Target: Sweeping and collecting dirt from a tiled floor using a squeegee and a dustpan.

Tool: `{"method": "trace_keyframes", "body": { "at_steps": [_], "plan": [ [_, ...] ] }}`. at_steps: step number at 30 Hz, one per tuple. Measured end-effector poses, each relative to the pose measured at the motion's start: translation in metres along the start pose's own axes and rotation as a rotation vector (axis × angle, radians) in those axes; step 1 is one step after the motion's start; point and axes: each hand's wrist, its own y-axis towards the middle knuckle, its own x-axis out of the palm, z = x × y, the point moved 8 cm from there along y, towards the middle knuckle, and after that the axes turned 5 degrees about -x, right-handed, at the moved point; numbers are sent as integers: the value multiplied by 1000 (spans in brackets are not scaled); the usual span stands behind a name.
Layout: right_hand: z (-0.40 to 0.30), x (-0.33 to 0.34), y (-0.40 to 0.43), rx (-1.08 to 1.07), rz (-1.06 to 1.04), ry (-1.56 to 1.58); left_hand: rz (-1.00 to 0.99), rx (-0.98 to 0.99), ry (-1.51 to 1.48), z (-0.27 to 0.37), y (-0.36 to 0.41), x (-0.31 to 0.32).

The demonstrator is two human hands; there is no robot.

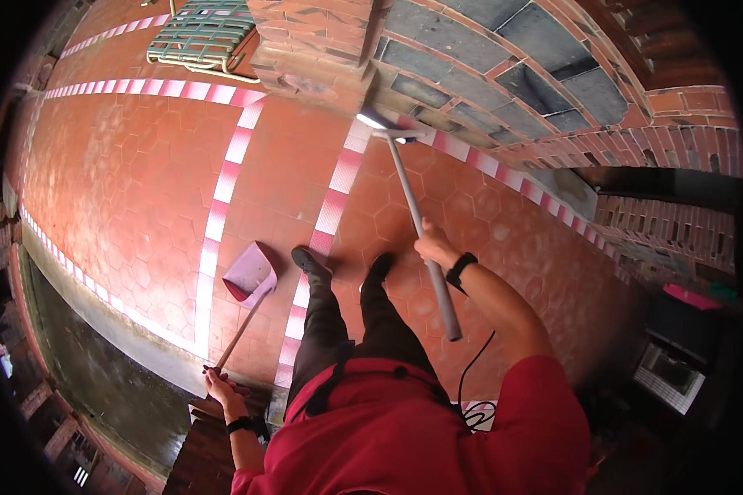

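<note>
My right hand (436, 242) grips the grey pole of a long-handled floor sweeper (408, 192). Its wide head (391, 131) rests at the foot of the wall; glare hides whether it is a broom or a squeegee. Off to the left, my left hand (224, 387) is closed around the upper end of a thin stick. That stick belongs to a pinkish-purple dustpan (251, 272), low over or on the floor beside my left shoe (309, 261). The inside of the dustpan shows a dark red patch at one corner.
Reddish hexagonal tiles (130, 185) cover the floor, crossed by pink-and-white tile strips (331, 207). A grey brick wall (464, 74) and a brick pillar (312, 37) stand ahead. A green strap folding chair (201, 37) is beyond. A black cable (473, 365) trails behind my right side. A sunken courtyard (99, 365) drops at left.
</note>
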Motion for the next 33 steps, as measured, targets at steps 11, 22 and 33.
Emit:
{"method": "trace_keyframes", "body": {
  "at_steps": [11,22,33],
  "plan": [
    [29,-57,-32,-28,47,355,59,-52,15,6,2,-10],
    [9,-12,-61,-17,-266,621,-176,125,115,91,-28,53],
    [-27,47,-22,-30,-3,235,-512,796,600,195,-56,192]
  ]
}}
